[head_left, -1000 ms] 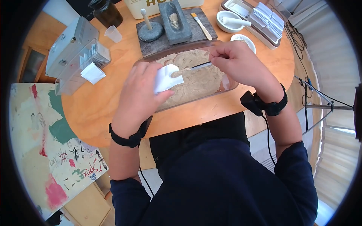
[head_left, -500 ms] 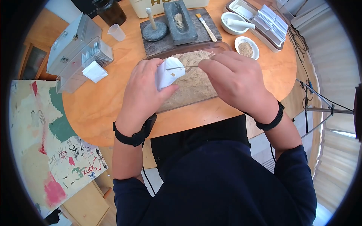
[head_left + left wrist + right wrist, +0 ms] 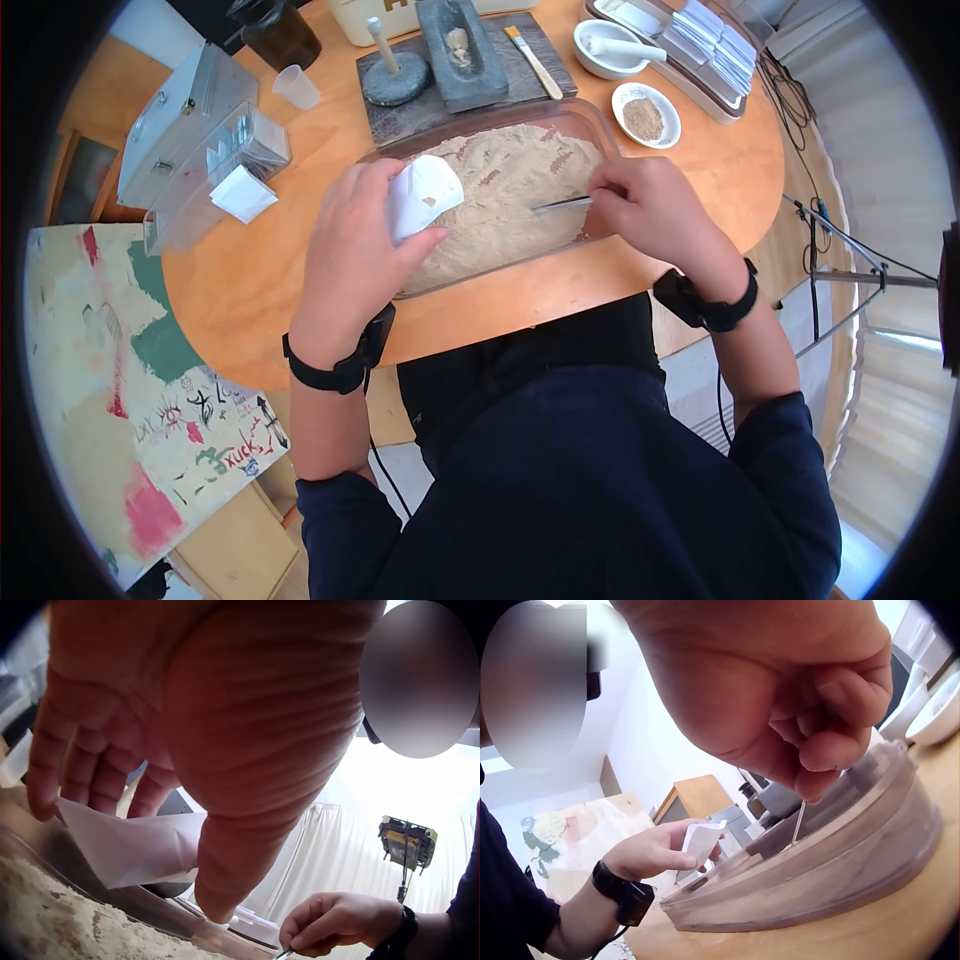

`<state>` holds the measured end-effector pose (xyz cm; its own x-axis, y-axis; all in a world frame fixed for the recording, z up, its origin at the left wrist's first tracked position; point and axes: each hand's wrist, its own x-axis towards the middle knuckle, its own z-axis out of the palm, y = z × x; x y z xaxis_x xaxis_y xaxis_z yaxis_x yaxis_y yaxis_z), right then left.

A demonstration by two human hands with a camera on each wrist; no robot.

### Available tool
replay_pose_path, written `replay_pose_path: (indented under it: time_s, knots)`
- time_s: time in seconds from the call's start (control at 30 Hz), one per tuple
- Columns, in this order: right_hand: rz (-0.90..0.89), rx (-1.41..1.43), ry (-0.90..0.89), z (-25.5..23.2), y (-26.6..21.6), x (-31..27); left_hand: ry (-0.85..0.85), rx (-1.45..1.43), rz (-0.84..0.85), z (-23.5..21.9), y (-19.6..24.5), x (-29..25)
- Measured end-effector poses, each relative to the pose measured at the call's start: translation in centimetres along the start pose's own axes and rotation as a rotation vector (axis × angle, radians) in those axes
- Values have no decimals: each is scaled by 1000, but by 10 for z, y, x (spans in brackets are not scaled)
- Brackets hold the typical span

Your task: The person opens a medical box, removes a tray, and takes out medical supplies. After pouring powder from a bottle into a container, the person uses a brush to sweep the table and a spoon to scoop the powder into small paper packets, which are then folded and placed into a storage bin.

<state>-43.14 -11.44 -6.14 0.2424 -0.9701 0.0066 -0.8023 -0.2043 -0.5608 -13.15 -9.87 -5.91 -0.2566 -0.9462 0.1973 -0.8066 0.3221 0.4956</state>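
Note:
The left hand (image 3: 355,235) grips a folded white paper packet (image 3: 427,192), its mouth open toward the right with a little powder at it. It is held over the left part of a clear tray (image 3: 600,125) of pale powder (image 3: 500,220). In the left wrist view the paper (image 3: 142,844) sits between thumb and fingers. The right hand (image 3: 655,210) pinches a thin metal tool (image 3: 565,205), its tip at the powder on the tray's right side. In the right wrist view the tool (image 3: 799,823) points down from the fingertips into the tray.
Behind the tray, a dark board (image 3: 385,125) bears a stone trough (image 3: 465,80), a round stone with a handle (image 3: 395,80) and a brush (image 3: 535,65). Right: powder dish (image 3: 643,118), mortar (image 3: 600,62), paper packets (image 3: 715,45). Left: plastic cup (image 3: 297,88), clear box (image 3: 185,215), metal case (image 3: 185,120).
The right hand has moved from the paper's mouth to the right and down, bringing the tool to the powder. The left hand has shifted slightly left with the paper.

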Motion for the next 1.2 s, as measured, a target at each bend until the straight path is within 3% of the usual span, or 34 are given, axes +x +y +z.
replay_pose_path:
  time_s: [0.2,0.27,0.33,0.4,0.47,0.7,1.0,1.07,1.2]
  knots:
    - [-32,136,-191,21,-13,22,-18,19,-16,-4,1,-3]
    - [148,343,-254,21,-12,25,-2,25,-12,-6,-3,-6]
    - [193,361,-270,13,-11,24,-7,33,-19,-8,-5,-8]
    - [249,375,-278,4,-7,22,-16,33,-15,-7,-4,-7]
    - [149,321,-205,-5,-2,21,-20,23,-24,-5,-1,-5]
    - [119,323,-156,-29,-13,30,-33,-29,3,5,9,3]
    - [-226,43,28,-10,-52,31,-35,-61,22,12,15,7]
    - [-588,-111,241,-3,-53,29,-19,-59,16,13,13,8]
    - [-738,-255,395,-8,-50,22,3,-50,15,15,8,8]
